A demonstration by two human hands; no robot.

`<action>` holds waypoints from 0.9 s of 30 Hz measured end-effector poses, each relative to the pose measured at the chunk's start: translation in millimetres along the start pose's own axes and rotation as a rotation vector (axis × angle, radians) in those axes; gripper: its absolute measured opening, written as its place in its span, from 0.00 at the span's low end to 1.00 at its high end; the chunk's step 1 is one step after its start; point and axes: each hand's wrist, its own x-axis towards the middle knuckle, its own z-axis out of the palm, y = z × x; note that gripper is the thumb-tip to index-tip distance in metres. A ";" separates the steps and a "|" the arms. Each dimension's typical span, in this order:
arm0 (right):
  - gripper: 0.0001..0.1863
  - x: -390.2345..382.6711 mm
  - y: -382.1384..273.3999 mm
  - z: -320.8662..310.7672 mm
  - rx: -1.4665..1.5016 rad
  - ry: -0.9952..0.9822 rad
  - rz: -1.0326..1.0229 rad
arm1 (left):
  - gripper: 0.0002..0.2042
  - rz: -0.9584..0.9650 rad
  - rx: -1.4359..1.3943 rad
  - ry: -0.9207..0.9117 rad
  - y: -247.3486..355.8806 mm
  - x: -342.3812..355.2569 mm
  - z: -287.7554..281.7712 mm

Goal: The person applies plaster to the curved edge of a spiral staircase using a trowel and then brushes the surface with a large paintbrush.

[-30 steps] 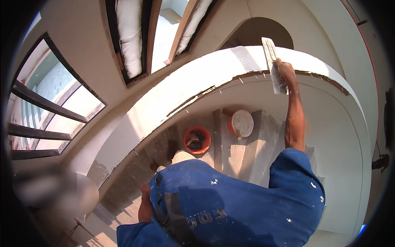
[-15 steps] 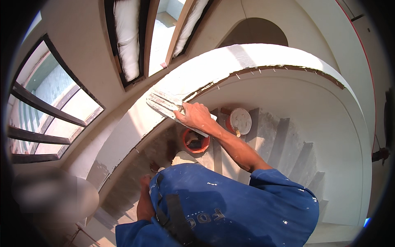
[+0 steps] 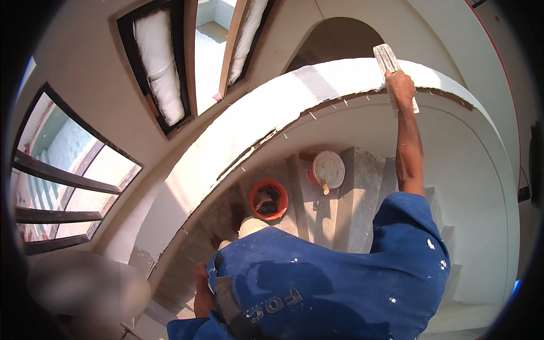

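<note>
With my right arm stretched far out, my right hand (image 3: 401, 86) is closed round the handle of a plastering trowel (image 3: 386, 57). Its long, plaster-smeared blade lies across the top of the curved, white-plastered stair wall (image 3: 266, 105), toward the wall's far right part. Low at my left side hangs my left hand (image 3: 200, 273), partly hidden by its angle and shadow. I cannot make out its fingers or anything in them.
On the curved steps (image 3: 362, 175) inside the wall stand an orange-red bucket (image 3: 284, 207) with dark things inside and a bucket of white plaster (image 3: 328, 169) with a wooden-looking handle sticking out. The wall's inner top edge is ragged. Windows (image 3: 68, 164) are on the left.
My right hand has swept the trowel along the wall top, from the left-middle part to the far right. My arm is straighter. My left hand stays low at my side.
</note>
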 end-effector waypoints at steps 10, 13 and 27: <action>0.37 32.1 52.8 9.7 0.070 -0.058 0.080 | 0.12 0.274 0.329 0.152 28.1 38.2 47.6; 0.35 65.9 114.4 0.0 -0.025 -0.028 0.196 | 0.13 0.160 0.435 0.083 44.1 55.6 34.4; 0.28 32.5 49.5 12.8 0.611 -0.472 0.080 | 0.14 -0.178 0.155 -0.123 62.0 76.3 46.6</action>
